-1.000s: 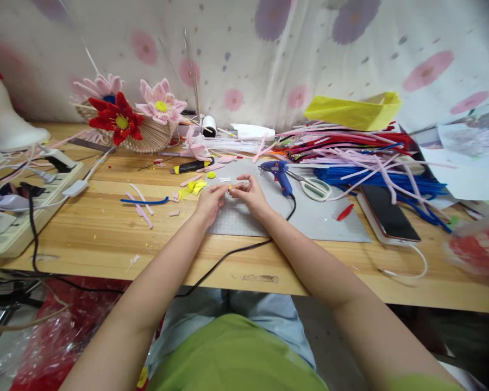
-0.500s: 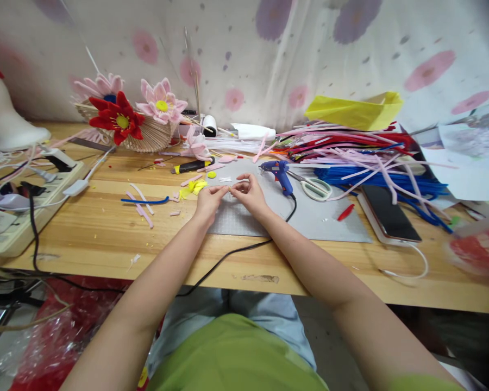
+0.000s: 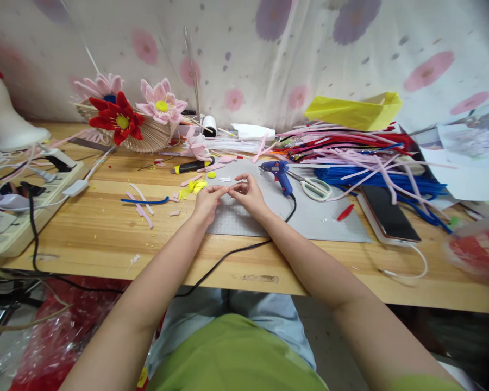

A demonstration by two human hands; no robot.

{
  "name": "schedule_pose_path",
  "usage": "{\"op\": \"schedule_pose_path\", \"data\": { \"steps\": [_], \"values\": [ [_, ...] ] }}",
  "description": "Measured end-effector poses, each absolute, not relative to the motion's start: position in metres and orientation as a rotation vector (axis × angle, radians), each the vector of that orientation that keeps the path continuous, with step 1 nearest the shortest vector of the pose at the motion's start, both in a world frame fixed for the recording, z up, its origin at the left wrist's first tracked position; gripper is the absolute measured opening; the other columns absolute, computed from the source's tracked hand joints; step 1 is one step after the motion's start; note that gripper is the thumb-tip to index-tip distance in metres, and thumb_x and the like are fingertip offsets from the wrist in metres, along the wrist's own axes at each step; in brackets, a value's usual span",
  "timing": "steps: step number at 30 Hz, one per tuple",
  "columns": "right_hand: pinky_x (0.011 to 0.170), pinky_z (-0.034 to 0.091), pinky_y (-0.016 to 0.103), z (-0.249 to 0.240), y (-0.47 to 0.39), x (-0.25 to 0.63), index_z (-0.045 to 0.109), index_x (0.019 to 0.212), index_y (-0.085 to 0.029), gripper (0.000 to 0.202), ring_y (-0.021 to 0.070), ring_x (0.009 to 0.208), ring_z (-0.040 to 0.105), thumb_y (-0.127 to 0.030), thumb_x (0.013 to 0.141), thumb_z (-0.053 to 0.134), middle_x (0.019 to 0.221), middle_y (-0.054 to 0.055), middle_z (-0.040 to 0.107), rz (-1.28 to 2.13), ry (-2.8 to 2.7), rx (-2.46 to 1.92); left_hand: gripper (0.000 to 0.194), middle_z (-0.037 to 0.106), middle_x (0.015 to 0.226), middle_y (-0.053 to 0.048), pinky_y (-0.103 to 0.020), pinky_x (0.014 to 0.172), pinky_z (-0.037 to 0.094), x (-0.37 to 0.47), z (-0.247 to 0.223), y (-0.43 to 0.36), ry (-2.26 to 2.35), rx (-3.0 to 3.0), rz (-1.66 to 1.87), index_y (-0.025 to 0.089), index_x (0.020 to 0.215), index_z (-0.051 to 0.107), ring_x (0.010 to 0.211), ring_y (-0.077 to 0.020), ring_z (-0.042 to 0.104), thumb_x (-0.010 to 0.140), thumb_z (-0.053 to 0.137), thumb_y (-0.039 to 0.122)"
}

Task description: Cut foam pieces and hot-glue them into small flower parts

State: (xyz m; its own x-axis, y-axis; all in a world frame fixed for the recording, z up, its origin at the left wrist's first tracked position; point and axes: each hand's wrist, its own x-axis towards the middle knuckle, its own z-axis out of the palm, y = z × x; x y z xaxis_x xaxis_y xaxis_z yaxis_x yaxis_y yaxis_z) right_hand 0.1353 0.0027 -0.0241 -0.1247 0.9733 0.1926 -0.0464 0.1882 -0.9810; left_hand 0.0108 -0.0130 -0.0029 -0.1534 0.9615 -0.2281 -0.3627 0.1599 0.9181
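Above the grey cutting mat (image 3: 326, 225), my left hand (image 3: 208, 202) and my right hand (image 3: 248, 194) meet fingertip to fingertip. Both are closed in a pinch, and whatever sits between the fingers is too small to make out. Yellow scraps (image 3: 193, 188) lie just left of my left hand, with a yellow disc (image 3: 211, 175) behind them. Small white pieces (image 3: 225, 180) rest on the mat beyond my fingers. To the right of my right hand lies a blue hot glue gun (image 3: 280, 175), with scissors (image 3: 315, 188) beside it.
A power strip (image 3: 32, 212) stands at the left. Fuzzy-petalled flowers (image 3: 122, 120) sit at the back left, near a utility knife (image 3: 192, 166). Pipe cleaners (image 3: 375, 179) are heaped at the right, by a phone (image 3: 391, 212). The glue gun's black cord (image 3: 228, 254) crosses the front edge.
My fingertips have shifted very slightly while staying together in the same place. Nothing else has visibly moved.
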Motion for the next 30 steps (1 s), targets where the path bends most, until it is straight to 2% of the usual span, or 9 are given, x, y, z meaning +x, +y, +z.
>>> {"op": "schedule_pose_path", "data": {
  "steps": [5, 11, 17, 20, 30],
  "values": [
    [0.068, 0.049, 0.03, -0.024, 0.003, 0.135, 0.04, 0.093, -0.024, 0.048, 0.0108, 0.064, 0.059, -0.037, 0.059, 0.071, 0.073, -0.006, 0.064, 1.189, -1.365, -0.971, 0.018, 0.056, 0.058, 0.001, -0.02, 0.047, 0.024, 0.01, 0.002, -0.014, 1.118, 0.667, 1.334, 0.013, 0.056, 0.061, 0.052, -0.0046, 0.041, 0.049, 0.078, 0.015],
    [0.068, 0.049, 0.03, -0.027, 0.005, 0.135, 0.04, 0.092, -0.024, 0.048, 0.0112, 0.063, 0.059, -0.036, 0.058, 0.072, 0.071, -0.007, 0.064, 1.215, -1.331, -0.959, 0.017, 0.059, 0.06, -0.001, -0.019, 0.046, 0.023, 0.01, 0.0, -0.013, 1.119, 0.691, 1.313, 0.013, 0.055, 0.062, 0.055, -0.0056, 0.044, 0.047, 0.077, 0.015],
    [0.066, 0.049, 0.029, -0.027, 0.008, 0.138, 0.038, 0.091, -0.024, 0.053, 0.0103, 0.06, 0.058, -0.037, 0.056, 0.075, 0.068, -0.007, 0.063, 1.293, -1.267, -0.931, 0.032, 0.057, 0.061, -0.001, -0.018, 0.046, 0.027, 0.008, 0.0, -0.013, 1.139, 0.729, 1.283, 0.014, 0.06, 0.065, 0.057, -0.006, 0.043, 0.042, 0.084, 0.032],
    [0.066, 0.05, 0.029, -0.026, 0.009, 0.138, 0.038, 0.09, -0.024, 0.054, 0.0106, 0.062, 0.058, -0.036, 0.054, 0.076, 0.067, -0.008, 0.063, 1.311, -1.233, -0.932, 0.033, 0.056, 0.061, -0.001, -0.019, 0.046, 0.027, 0.006, -0.002, -0.014, 1.169, 0.754, 1.29, 0.014, 0.061, 0.066, 0.058, -0.0065, 0.043, 0.042, 0.084, 0.035],
    [0.065, 0.049, 0.027, -0.023, 0.005, 0.139, 0.038, 0.089, -0.024, 0.06, 0.0102, 0.06, 0.059, -0.04, 0.049, 0.079, 0.065, -0.008, 0.064, 1.362, -1.197, -0.959, 0.026, 0.066, 0.072, -0.003, -0.021, 0.052, 0.029, 0.007, -0.006, -0.015, 1.321, 0.901, 1.254, 0.017, 0.072, 0.072, 0.061, -0.0083, 0.045, 0.052, 0.077, 0.033]
  ]
}}
